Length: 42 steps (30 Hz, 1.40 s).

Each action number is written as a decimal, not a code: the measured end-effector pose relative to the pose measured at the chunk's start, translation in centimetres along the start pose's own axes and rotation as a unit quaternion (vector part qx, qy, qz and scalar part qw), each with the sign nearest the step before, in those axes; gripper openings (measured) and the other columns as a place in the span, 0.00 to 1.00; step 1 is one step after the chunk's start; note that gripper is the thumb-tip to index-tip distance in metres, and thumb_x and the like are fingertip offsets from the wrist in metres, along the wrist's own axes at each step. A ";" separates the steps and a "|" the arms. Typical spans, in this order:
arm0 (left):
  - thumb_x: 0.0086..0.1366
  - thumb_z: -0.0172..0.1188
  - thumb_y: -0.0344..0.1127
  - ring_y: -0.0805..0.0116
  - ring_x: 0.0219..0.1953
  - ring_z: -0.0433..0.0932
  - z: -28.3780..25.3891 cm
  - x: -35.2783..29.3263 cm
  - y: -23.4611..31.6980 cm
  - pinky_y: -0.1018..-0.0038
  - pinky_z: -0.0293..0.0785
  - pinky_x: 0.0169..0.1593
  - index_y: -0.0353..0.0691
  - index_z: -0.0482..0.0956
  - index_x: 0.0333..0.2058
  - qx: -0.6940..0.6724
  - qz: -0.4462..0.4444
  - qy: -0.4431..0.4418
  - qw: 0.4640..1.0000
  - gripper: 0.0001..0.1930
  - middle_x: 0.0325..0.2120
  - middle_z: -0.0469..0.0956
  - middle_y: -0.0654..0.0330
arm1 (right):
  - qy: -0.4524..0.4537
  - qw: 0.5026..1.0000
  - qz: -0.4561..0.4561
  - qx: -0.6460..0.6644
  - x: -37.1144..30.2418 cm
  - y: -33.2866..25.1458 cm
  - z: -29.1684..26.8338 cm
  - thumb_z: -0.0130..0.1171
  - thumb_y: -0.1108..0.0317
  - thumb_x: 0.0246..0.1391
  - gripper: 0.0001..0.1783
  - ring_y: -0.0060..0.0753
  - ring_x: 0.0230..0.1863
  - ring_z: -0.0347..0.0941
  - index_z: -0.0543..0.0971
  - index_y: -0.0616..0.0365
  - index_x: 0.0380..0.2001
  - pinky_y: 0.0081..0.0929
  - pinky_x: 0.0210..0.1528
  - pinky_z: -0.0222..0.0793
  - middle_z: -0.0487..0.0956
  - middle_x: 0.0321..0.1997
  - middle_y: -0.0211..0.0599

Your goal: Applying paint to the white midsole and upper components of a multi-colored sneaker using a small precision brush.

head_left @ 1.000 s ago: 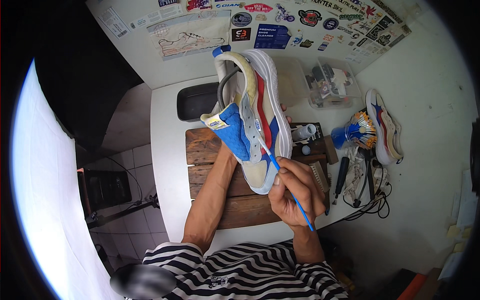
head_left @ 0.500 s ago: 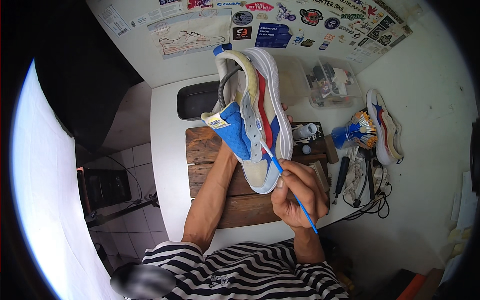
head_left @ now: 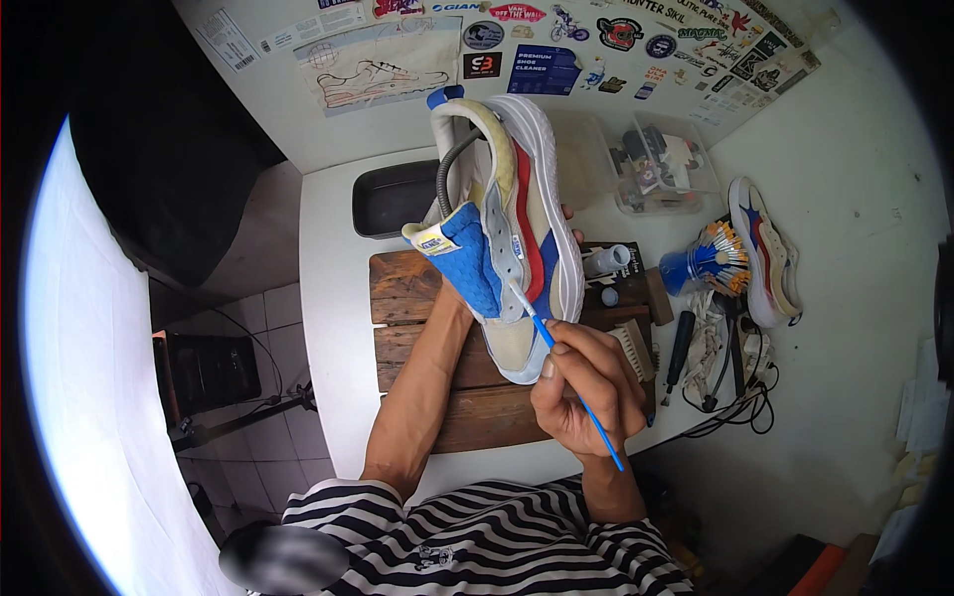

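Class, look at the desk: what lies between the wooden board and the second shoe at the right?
In the head view, between the board and the second shoe lie a blue cup of brushes, a dark-handled tool and tangled cords.

Left hand inside raised sneaker, right hand touching blue brush to it

The left hand is almost wholly hidden behind the shoe; only fingertips show at its right edge. The brush passes inside the right hand, its tip too fine to make out. The contents of the far clear box are too small to identify.
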<state>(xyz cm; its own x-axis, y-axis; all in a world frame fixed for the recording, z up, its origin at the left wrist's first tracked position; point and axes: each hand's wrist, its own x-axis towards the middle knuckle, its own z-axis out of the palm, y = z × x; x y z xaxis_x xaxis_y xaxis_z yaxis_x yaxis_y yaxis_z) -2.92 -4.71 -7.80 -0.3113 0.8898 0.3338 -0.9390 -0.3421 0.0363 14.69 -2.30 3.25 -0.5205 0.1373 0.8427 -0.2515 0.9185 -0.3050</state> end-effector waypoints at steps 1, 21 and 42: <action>0.74 0.50 0.62 0.35 0.65 0.70 0.1 0.0 0.1 0.44 0.75 0.65 0.37 0.59 0.72 0.004 0.001 0.001 1.000 0.40 0.65 0.67 0.39 | 0.006 1.000 -0.007 -0.001 0.2 0.0 0.0 0.64 0.83 0.53 0.15 0.48 0.37 0.85 0.77 0.66 0.45 0.35 0.33 0.85 0.84 0.43 0.51; 0.74 0.49 0.62 0.35 0.66 0.70 0.1 -0.1 0.0 0.45 0.74 0.67 0.37 0.58 0.73 -0.001 -0.003 -0.003 1.000 0.40 0.66 0.67 0.38 | -0.015 1.000 -0.021 -0.003 0.4 -0.2 0.3 0.63 0.83 0.54 0.15 0.49 0.38 0.85 0.77 0.67 0.45 0.36 0.35 0.86 0.84 0.43 0.53; 0.74 0.50 0.63 0.34 0.67 0.68 -0.4 -0.1 0.7 0.41 0.72 0.67 0.40 0.60 0.73 -0.015 -0.007 0.010 1.000 0.40 0.66 0.67 0.38 | 0.039 0.998 0.026 0.030 0.6 0.6 -1.9 0.59 0.79 0.63 0.07 0.43 0.35 0.84 0.74 0.69 0.43 0.33 0.34 0.85 0.84 0.39 0.55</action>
<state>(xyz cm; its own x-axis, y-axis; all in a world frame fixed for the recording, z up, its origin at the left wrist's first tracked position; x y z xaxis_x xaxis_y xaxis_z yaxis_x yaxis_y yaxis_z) -3.60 -4.95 -8.16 -0.3015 0.9004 0.3137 -0.9469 -0.3213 0.0120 15.77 -1.00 4.47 -0.4700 0.2141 0.8563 -0.2762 0.8858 -0.3731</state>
